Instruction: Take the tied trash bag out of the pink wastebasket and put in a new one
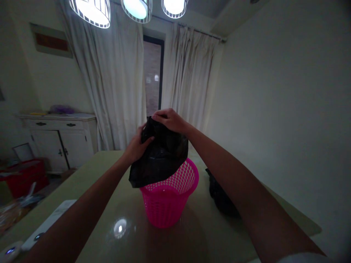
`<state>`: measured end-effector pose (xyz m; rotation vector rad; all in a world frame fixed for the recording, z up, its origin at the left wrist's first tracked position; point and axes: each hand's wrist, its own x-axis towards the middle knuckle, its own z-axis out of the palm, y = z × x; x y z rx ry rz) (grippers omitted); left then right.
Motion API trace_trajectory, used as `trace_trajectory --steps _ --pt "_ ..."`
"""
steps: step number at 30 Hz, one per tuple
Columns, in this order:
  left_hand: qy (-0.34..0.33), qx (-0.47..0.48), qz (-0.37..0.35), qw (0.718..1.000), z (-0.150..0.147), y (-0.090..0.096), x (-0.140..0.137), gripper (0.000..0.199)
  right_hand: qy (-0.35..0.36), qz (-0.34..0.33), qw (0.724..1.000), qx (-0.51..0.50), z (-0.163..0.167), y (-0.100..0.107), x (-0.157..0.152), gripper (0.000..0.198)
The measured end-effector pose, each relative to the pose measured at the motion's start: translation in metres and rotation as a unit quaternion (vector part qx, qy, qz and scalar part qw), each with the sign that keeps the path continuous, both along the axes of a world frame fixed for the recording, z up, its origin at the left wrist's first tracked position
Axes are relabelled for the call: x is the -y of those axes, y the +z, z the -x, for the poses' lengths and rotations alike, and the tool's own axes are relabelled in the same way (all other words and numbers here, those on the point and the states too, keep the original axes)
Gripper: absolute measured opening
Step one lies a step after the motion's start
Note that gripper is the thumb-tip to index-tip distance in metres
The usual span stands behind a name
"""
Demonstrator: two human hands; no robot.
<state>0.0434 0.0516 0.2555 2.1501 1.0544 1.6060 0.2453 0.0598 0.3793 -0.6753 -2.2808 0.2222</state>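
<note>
A black plastic bag hangs between my hands, above the near and left part of a pink basket's rim. The pink perforated basket stands upright on the table, its far inner wall showing through the opening. My left hand grips the bag's left side, thumb in front and the other fingers mostly behind the plastic. At the bag's top edge, my right hand pinches the plastic from above. Whether the bag's lower edge touches the basket rim, I cannot tell.
On the pale green glossy table, another black bag lies right of the basket, partly behind my right forearm. A white device lies at the left edge. A white cabinet and curtains stand beyond; a wall borders the right.
</note>
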Motion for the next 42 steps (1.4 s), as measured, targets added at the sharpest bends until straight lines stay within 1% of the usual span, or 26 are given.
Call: trace_trajectory --steps 1,2,4,6,7,8,9,10,12,13,14,16,18,20,22,24,26,29,30,32,34,35,37,39,40,42 --pt "0.004 -0.022 0.017 1.000 0.006 0.005 -0.001 0.061 0.010 0.001 1.000 -0.020 -0.006 0.001 0.002 0.043" --pt "0.030 -0.044 0.027 0.998 0.014 0.011 0.001 0.054 0.008 0.006 0.999 -0.036 -0.016 0.002 0.003 0.046" --pt "0.139 -0.078 0.004 0.987 0.033 0.023 0.010 0.049 -0.043 0.009 0.998 -0.054 -0.048 0.000 0.004 0.046" --pt "0.256 -0.106 -0.052 0.959 0.058 0.031 0.025 0.051 -0.159 -0.004 0.987 -0.032 -0.092 -0.010 0.005 0.041" --pt "0.281 -0.144 -0.075 0.946 0.070 0.032 0.034 0.053 -0.236 -0.020 0.971 0.001 -0.116 -0.019 0.007 0.038" --pt "0.321 -0.142 -0.104 0.931 0.083 0.032 0.042 0.053 -0.313 -0.019 0.948 0.050 -0.141 -0.032 0.009 0.037" --pt "0.338 -0.155 -0.117 0.921 0.095 0.030 0.050 0.054 -0.366 0.003 0.924 0.107 -0.166 -0.048 0.012 0.038" --pt "0.355 -0.159 -0.123 0.913 0.105 0.027 0.057 0.056 -0.398 0.049 0.900 0.168 -0.188 -0.067 0.017 0.039" --pt "0.370 -0.168 -0.113 0.907 0.119 0.017 0.065 0.060 -0.406 0.201 0.840 0.298 -0.225 -0.110 0.030 0.043" --pt "0.373 -0.175 -0.103 0.905 0.124 0.011 0.066 0.063 -0.397 0.269 0.810 0.338 -0.238 -0.133 0.039 0.043" --pt "0.372 -0.188 -0.091 0.905 0.126 0.004 0.065 0.065 -0.399 0.303 0.791 0.351 -0.248 -0.155 0.048 0.046" --pt "0.374 -0.233 -0.070 0.895 0.129 -0.012 0.058 0.068 -0.406 0.336 0.771 0.358 -0.260 -0.197 0.065 0.062" --pt "0.388 -0.298 -0.040 0.871 0.130 -0.030 0.048 0.070 -0.413 0.347 0.763 0.357 -0.264 -0.230 0.078 0.077" --pt "0.411 -0.354 0.005 0.840 0.133 -0.050 0.038 0.068 -0.428 0.344 0.757 0.354 -0.266 -0.251 0.086 0.072" --pt "0.416 -0.386 0.056 0.821 0.139 -0.071 0.028 0.065 -0.443 0.334 0.757 0.345 -0.270 -0.256 0.087 0.056" --pt "0.393 -0.409 0.107 0.816 0.147 -0.093 0.022 0.064 -0.448 0.323 0.767 0.325 -0.278 -0.244 0.084 0.046" --pt "0.361 -0.422 0.153 0.817 0.156 -0.115 0.018 0.064 -0.452 0.302 0.782 0.303 -0.291 -0.214 0.078 0.047" --pt "0.353 -0.393 0.216 0.821 0.165 -0.141 0.017 0.068 -0.472 0.252 0.805 0.258 -0.303 -0.142 0.073 0.041" --pt "0.365 -0.367 0.227 0.825 0.165 -0.146 0.017 0.072 -0.478 0.233 0.824 0.199 -0.303 -0.115 0.074 0.035" --pt "0.392 -0.300 0.205 0.845 0.159 -0.148 0.020 0.079 -0.442 0.221 0.868 0.046 -0.292 -0.059 0.082 0.026" --pt "0.378 -0.227 0.133 0.888 0.143 -0.135 0.026 0.077 -0.408 0.197 0.886 -0.098 -0.269 -0.011 0.094 0.021" --pt "0.347 -0.192 0.095 0.913 0.132 -0.124 0.031 0.073 -0.380 0.178 0.895 -0.151 -0.254 0.009 0.099 0.020" --pt "0.239 -0.118 0.044 0.963 0.104 -0.094 0.044 0.063 -0.336 0.127 0.901 -0.245 -0.220 0.039 0.104 0.013" --pt "0.148 -0.050 0.041 0.987 0.075 -0.063 0.058 0.056 -0.308 0.092 0.903 -0.286 -0.186 0.056 0.100 0.010" --pt "0.113 -0.023 0.037 0.993 0.061 -0.049 0.064 0.054 -0.297 0.094 0.903 -0.296 -0.169 0.059 0.095 0.014" --pt "0.051 -0.002 0.031 0.998 0.039 -0.028 0.071 0.052 -0.276 0.138 0.901 -0.306 -0.138 0.057 0.083 0.026"
